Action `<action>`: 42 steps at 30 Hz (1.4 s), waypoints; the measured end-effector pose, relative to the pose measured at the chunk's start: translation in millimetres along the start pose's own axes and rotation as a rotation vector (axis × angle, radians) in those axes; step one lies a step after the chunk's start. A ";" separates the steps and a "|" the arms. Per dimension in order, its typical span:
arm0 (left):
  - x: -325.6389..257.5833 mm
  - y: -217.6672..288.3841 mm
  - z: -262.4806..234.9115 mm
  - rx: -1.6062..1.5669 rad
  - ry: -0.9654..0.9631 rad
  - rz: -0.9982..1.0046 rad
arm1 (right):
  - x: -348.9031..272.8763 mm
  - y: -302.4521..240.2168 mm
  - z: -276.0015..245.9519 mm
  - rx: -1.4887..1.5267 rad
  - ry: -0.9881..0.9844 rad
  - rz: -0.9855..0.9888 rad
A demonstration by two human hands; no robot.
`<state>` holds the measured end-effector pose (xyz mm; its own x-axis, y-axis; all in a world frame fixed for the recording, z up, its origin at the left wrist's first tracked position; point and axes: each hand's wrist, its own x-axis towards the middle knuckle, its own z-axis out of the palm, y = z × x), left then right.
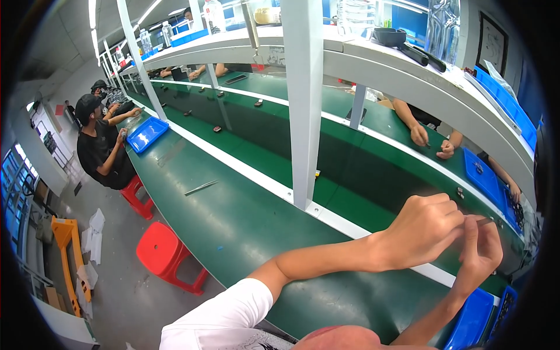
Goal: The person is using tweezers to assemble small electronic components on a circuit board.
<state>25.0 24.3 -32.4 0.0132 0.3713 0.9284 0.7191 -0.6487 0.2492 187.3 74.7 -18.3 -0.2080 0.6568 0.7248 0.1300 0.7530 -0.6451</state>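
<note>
I saw both hands, left hand [423, 230] and right hand [481, 248], pinching a thin metal piece [485, 221] over the green belt [233, 216]; a loosened pinch could drop it.

Bright, even factory light seen through a strongly curved fisheye lens.

Long ceiling light tubes [93, 26] at upper left glow white and blow out to pure glare, and a window [14, 175] at far left adds cool daylight. The green conveyor table [233, 216] below the white post [304, 99] carries soft sheen and only faint shadows; the band under the upper shelf [408, 76] right of the post lies darker. Straight edges bow hard away from the post, and a black rim rings the whole view. The left hand [423, 230] and right hand [481, 248], low and right of the post, look slightly soft; far workers are small and indistinct.
</note>
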 end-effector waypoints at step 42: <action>-1.4 1.4 7.5 -0.146 0.134 -0.059 | -2.6 -30.1 0.3 -0.068 -0.053 -0.155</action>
<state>31.2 27.8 -35.4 -0.1256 0.3259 0.9370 0.6074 -0.7216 0.3323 183.6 50.2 -0.8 -0.2812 0.5310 0.7993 0.1576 0.8472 -0.5074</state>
